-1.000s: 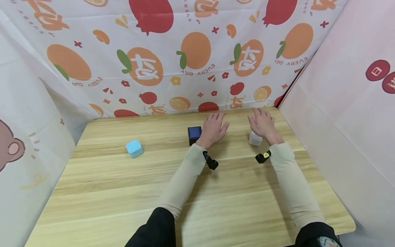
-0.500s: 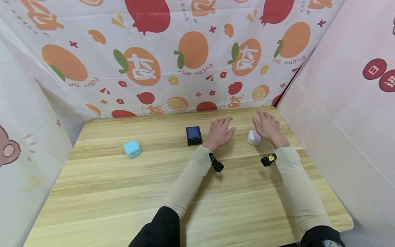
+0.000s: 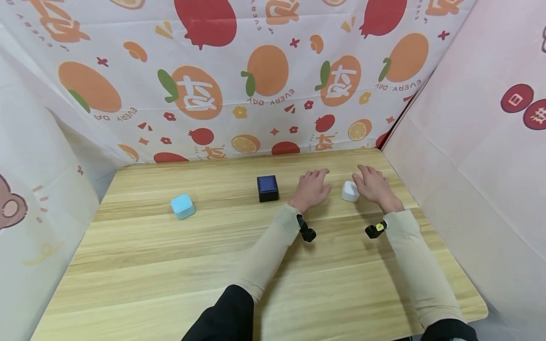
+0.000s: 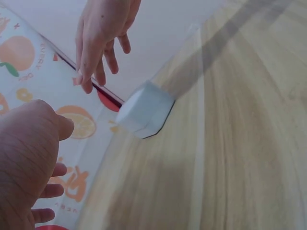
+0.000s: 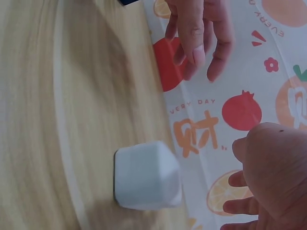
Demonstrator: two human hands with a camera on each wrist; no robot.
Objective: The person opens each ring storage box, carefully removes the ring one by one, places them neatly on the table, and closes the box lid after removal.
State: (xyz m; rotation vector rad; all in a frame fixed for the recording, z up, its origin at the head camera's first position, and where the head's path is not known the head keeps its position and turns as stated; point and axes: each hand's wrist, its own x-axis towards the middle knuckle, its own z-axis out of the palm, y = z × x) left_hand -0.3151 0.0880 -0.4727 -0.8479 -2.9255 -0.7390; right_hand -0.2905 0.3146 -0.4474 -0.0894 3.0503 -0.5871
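A small white box (image 3: 350, 192) with rounded edges stands on the wooden table between my two hands. My left hand (image 3: 312, 189) hovers to its left, fingers spread and holding nothing. Close on the box's right side is my right hand (image 3: 373, 185), also holding nothing, its fingers relaxed and overlapping the box's edge in the head view. The left wrist view shows the white box (image 4: 146, 110) apart from both hands. In the right wrist view the white box (image 5: 146, 176) sits below my hanging fingers. A dark blue square box (image 3: 268, 188) stands left of my left hand.
A light blue rounded block (image 3: 183, 206) lies on the left part of the wooden table (image 3: 149, 274). A fruit-print cloth (image 3: 230, 80) hangs along the back edge, and a pale cloth wall (image 3: 477, 156) rises on the right.
My left hand has moved right, away from the dark blue box, which now shows fully. My right hand has shifted slightly right and nearer to me. The boxes stay in place.
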